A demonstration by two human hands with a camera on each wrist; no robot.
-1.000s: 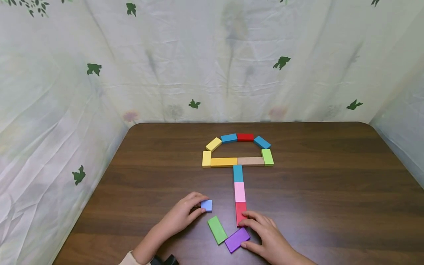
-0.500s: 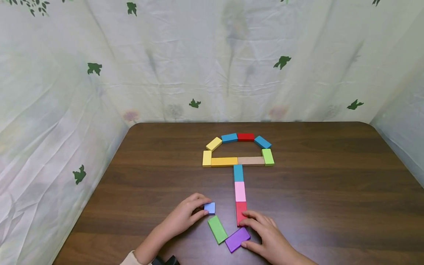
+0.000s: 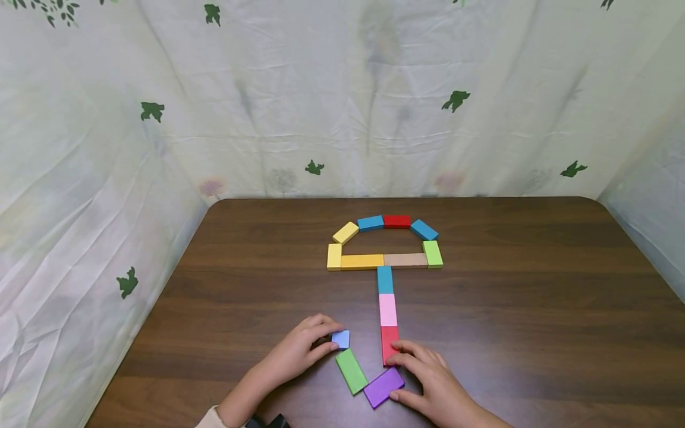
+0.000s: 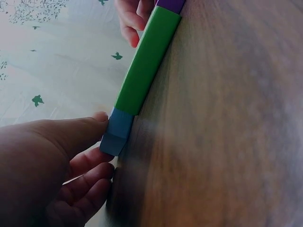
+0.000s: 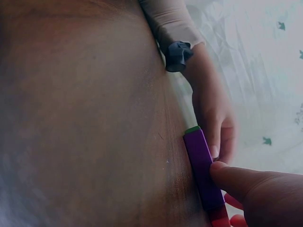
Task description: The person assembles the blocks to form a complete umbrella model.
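My left hand [image 3: 299,348] pinches a small light-blue block [image 3: 341,339] between thumb and fingers at the upper end of a green block [image 3: 351,371]. In the left wrist view the small block [image 4: 116,132] lies end to end with the green one [image 4: 147,59]. The green block's lower end meets a purple block [image 3: 383,387]. My right hand [image 3: 436,386] rests its thumb on the purple block's edge and its fingertips on a red block [image 3: 389,343] just above. In the right wrist view the thumb presses the side of the purple block [image 5: 201,168].
Above the red block run a pink block [image 3: 387,310] and a teal block [image 3: 385,280]. They lead up to a half-round outline of coloured blocks, with an orange block [image 3: 362,261] in its base. Patterned white cloth [image 3: 342,119] hangs behind the brown table [image 3: 535,309].
My left hand has slid the light-blue block right and slightly toward me, up to the green block's upper end. The right hand and the other blocks have stayed in place.
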